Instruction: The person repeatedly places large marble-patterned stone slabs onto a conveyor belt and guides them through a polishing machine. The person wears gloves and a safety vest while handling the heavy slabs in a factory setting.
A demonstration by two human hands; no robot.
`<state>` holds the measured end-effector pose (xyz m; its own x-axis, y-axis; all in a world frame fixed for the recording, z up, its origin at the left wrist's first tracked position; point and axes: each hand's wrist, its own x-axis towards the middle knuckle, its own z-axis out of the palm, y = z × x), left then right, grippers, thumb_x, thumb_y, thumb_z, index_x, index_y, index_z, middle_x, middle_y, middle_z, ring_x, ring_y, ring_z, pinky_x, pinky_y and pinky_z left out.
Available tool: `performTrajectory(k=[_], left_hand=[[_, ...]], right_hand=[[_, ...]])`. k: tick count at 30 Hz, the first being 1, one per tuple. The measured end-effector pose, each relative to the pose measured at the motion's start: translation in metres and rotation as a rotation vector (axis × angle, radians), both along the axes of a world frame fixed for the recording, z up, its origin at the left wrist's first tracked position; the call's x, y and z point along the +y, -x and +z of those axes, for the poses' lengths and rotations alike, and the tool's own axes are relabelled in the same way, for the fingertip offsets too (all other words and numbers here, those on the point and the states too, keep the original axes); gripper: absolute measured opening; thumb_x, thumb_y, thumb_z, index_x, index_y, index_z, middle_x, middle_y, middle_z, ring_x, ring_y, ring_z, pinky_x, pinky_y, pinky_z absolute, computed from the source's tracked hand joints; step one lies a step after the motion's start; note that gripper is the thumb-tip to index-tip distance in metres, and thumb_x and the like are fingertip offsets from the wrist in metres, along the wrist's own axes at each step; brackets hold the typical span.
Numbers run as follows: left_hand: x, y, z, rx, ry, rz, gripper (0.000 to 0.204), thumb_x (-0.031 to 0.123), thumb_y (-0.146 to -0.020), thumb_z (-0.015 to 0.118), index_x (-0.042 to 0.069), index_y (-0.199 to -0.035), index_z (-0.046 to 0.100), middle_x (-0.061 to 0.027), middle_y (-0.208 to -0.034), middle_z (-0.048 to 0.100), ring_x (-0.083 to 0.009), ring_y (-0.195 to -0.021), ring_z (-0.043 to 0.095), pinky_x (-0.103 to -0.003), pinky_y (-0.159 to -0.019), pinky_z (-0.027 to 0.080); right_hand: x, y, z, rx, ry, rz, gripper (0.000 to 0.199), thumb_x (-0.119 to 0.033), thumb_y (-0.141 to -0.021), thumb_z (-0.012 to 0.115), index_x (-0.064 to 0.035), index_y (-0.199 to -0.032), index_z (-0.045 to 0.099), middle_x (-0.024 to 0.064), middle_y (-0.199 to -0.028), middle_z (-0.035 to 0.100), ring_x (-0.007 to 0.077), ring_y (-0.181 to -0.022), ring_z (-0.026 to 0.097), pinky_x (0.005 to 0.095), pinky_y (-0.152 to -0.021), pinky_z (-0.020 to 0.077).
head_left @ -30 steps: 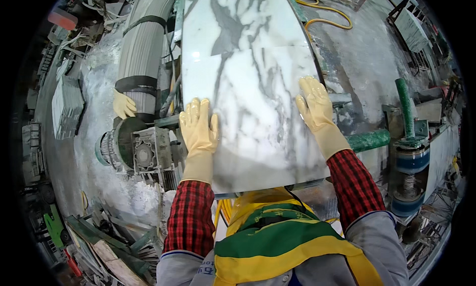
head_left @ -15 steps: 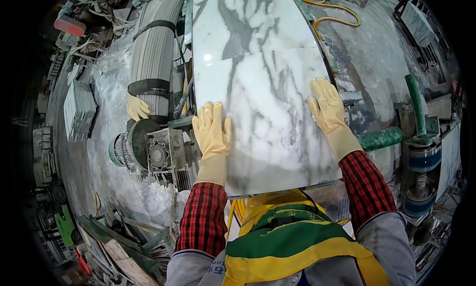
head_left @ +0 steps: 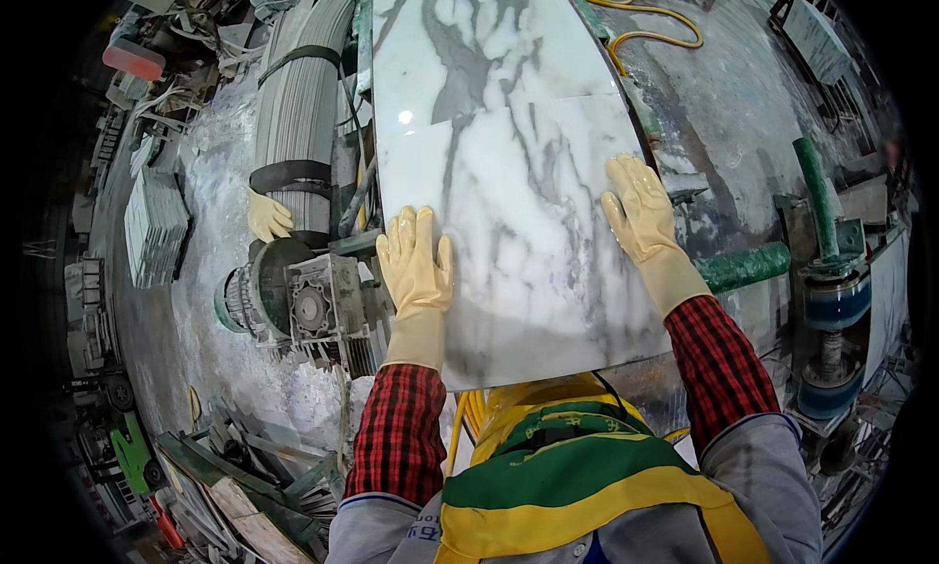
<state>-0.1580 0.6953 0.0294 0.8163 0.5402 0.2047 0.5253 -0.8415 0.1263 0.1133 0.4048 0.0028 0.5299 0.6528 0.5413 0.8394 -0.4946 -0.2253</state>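
Observation:
A glossy white marble slab (head_left: 528, 319) with grey veins lies in front of me, its near edge close to my waist. A second veined slab (head_left: 489, 45) meets it at a thin seam farther off. My left hand (head_left: 418, 266), in a cream rubber glove, rests flat along the near slab's left edge, fingers stretched forward. On the opposite edge lies my right hand (head_left: 643, 217), gloved alike, its thumb apart from the fingers. Both palms press down on the stone and neither hand grasps anything.
Left of the slab stand a dusty motor with gearbox (head_left: 303, 300), a strapped bundle of long grey strips (head_left: 303, 104) and a loose cream glove (head_left: 268, 214). A green roller (head_left: 748, 268) juts out at the right. A yellow hose (head_left: 655, 14) curls on the far floor.
The view has shifted very slightly. Both hands keep nearly the same places on the slab, with the left fingers a touch closer to me.

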Motion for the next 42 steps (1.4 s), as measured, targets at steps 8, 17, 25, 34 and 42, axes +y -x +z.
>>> performTrajectory(k=[8, 17, 25, 34, 42], left_hand=[[-0.003, 0.005, -0.002, 0.01, 0.019, 0.014, 0.059, 0.039, -0.112, 0.062, 0.011, -0.163, 0.054, -0.0215, -0.17, 0.054, -0.0429, -0.159, 0.046, -0.061, -0.133, 0.03], [-0.006, 0.011, -0.004, -0.015, 0.006, -0.004, 0.058, 0.037, -0.11, 0.064, 0.011, -0.161, 0.055, -0.0231, -0.168, 0.054, -0.0443, -0.157, 0.048, -0.062, -0.132, 0.031], [-0.009, 0.015, -0.005, -0.032, 0.0, -0.007, 0.058, 0.037, -0.109, 0.065, 0.01, -0.16, 0.056, -0.0233, -0.167, 0.055, -0.0449, -0.155, 0.049, -0.062, -0.131, 0.031], [-0.011, 0.018, -0.007, -0.024, 0.012, -0.003, 0.059, 0.037, -0.11, 0.065, 0.012, -0.162, 0.056, -0.0217, -0.169, 0.054, -0.0437, -0.157, 0.048, -0.062, -0.132, 0.03], [-0.014, 0.024, -0.01, -0.005, 0.017, 0.013, 0.058, 0.037, -0.112, 0.063, 0.013, -0.164, 0.055, -0.0212, -0.171, 0.053, -0.0433, -0.159, 0.046, -0.061, -0.132, 0.03]], right_hand=[[-0.002, 0.006, 0.004, 0.016, 0.031, -0.027, 0.056, -0.023, -0.099, 0.079, -0.0075, -0.151, 0.066, 0.0216, -0.153, 0.068, 0.0418, -0.142, 0.063, 0.0531, -0.127, 0.0458], [-0.007, 0.011, 0.0, 0.015, 0.044, -0.038, 0.057, -0.023, -0.099, 0.079, -0.0079, -0.152, 0.066, 0.021, -0.155, 0.067, 0.0402, -0.144, 0.062, 0.0527, -0.128, 0.0448], [-0.01, 0.017, 0.003, 0.026, 0.027, -0.033, 0.056, -0.023, -0.1, 0.079, -0.0089, -0.153, 0.066, 0.0203, -0.156, 0.067, 0.0404, -0.145, 0.062, 0.0532, -0.128, 0.0446], [-0.015, 0.02, 0.0, 0.024, 0.026, -0.034, 0.058, -0.021, -0.099, 0.079, -0.0095, -0.154, 0.065, 0.0198, -0.158, 0.066, 0.0412, -0.145, 0.062, 0.0529, -0.128, 0.0449], [-0.018, 0.025, 0.002, 0.022, 0.03, -0.035, 0.055, -0.023, -0.099, 0.078, -0.0075, -0.151, 0.068, 0.0197, -0.156, 0.067, 0.0398, -0.145, 0.062, 0.052, -0.128, 0.0449]])
